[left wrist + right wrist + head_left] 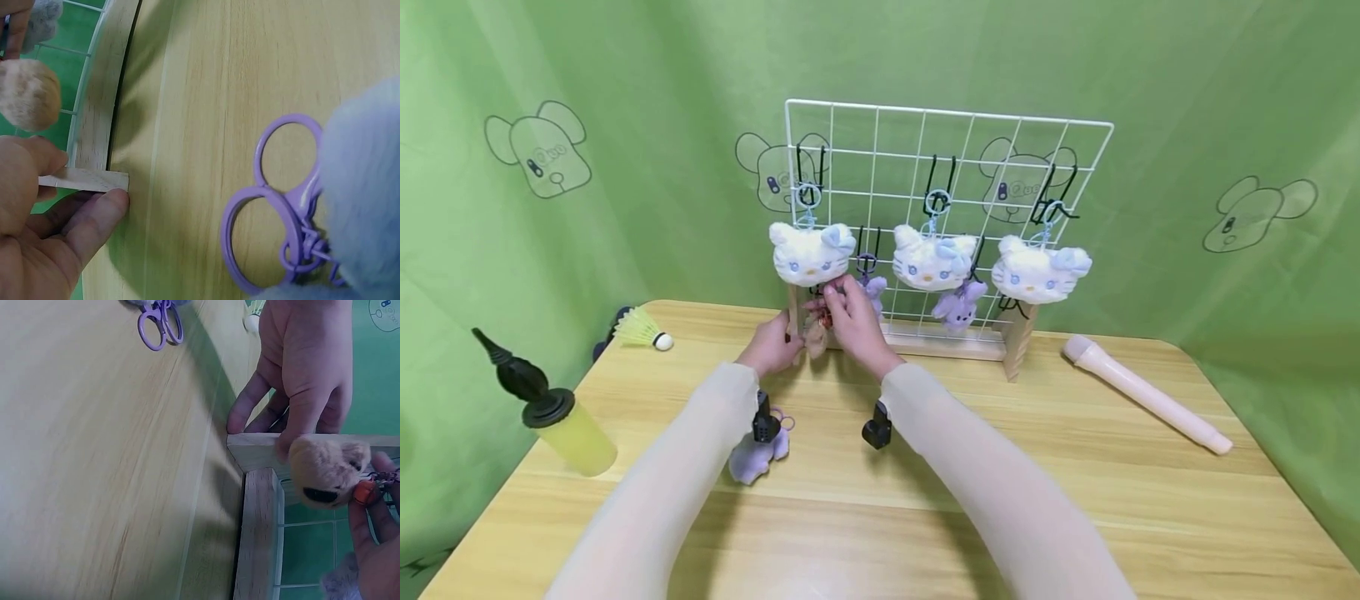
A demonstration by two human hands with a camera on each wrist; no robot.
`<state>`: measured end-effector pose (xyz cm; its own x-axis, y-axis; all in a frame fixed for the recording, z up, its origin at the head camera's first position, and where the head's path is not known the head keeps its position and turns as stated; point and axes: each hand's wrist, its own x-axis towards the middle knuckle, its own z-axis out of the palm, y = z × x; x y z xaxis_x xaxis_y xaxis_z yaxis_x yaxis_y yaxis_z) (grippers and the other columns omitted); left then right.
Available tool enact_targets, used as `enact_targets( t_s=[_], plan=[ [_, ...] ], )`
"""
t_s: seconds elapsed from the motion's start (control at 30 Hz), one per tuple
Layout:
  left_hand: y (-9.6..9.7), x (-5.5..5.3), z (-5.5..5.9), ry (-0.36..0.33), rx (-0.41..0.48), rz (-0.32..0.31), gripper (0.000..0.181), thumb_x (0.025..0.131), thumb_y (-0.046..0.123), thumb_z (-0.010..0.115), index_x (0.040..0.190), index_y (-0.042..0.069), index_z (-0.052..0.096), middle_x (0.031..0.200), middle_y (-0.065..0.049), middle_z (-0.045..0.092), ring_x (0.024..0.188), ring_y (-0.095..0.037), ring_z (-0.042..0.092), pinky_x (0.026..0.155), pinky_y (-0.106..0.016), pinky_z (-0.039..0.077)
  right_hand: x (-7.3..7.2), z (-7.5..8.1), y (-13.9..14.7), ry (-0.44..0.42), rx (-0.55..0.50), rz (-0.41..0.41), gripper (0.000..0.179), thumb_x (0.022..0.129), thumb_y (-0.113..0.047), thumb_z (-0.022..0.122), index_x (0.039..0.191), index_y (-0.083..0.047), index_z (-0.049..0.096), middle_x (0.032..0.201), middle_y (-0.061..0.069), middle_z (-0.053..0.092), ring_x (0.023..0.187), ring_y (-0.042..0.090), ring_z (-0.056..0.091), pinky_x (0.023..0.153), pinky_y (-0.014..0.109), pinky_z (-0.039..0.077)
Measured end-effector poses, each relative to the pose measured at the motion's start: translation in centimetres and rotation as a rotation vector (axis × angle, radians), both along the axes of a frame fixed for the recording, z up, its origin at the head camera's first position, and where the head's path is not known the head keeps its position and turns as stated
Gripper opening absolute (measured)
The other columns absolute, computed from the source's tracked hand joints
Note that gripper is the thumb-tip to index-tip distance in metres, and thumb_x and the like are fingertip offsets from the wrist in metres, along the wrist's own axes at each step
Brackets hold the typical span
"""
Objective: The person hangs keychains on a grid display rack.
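A white wire grid rack (951,109) stands on wooden feet at the table's back. My left hand (772,343) pinches the wooden foot (94,180) at its left end between thumb and fingers. Beside it, my right hand (859,323) pinches the hardware of a tan plush keychain (322,465), near its small orange bell (364,492). This plush hangs close by the foot, below a white cat plush (811,257). Two more white cat plushes (927,265) hang on black hooks to the right. Lower down hang purple rabbit plushes (958,307), one partly hidden by my right hand.
A purple plush keychain (752,458) lies on the table by my left forearm. To the left are a shuttlecock (638,327) and a yellow bottle (576,437) with a black pointed top. A pale pink microphone-shaped stick (1142,392) lies at right. Green cloth (662,167) surrounds the table.
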<state>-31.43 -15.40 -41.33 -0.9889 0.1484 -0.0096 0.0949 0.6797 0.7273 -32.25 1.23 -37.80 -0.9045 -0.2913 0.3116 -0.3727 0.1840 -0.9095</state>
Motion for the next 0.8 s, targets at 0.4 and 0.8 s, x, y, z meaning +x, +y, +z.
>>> enact_targets(
  t_s=[0.4,0.8],
  plan=[
    [0.0,-0.1,0.0,-0.021,0.031,-0.003,0.050,0.103,0.005,0.053,0.150,-0.005,0.041,0.116,-0.032,0.069,0.079,-0.025,0.071,0.070,-0.029,0.061,0.1,0.0,0.4,0.034,0.118,-0.093,0.017,0.111,-0.013,0.048,0.113,0.001,0.057,0.085,0.011,0.063,0.076,0.016,0.056,0.062,0.017,0.045],
    [-0.6,0.0,-0.2,-0.048,0.071,-0.005,0.054,0.105,0.012,0.053,0.156,-0.002,0.038,0.120,-0.032,0.069,0.094,-0.034,0.073,0.078,-0.035,0.065,0.6,-0.5,1.5,0.083,0.172,-0.046,0.019,0.111,-0.014,0.049,0.118,0.002,0.058,0.106,0.023,0.072,0.095,0.037,0.066,0.076,0.022,0.051]
  ],
)
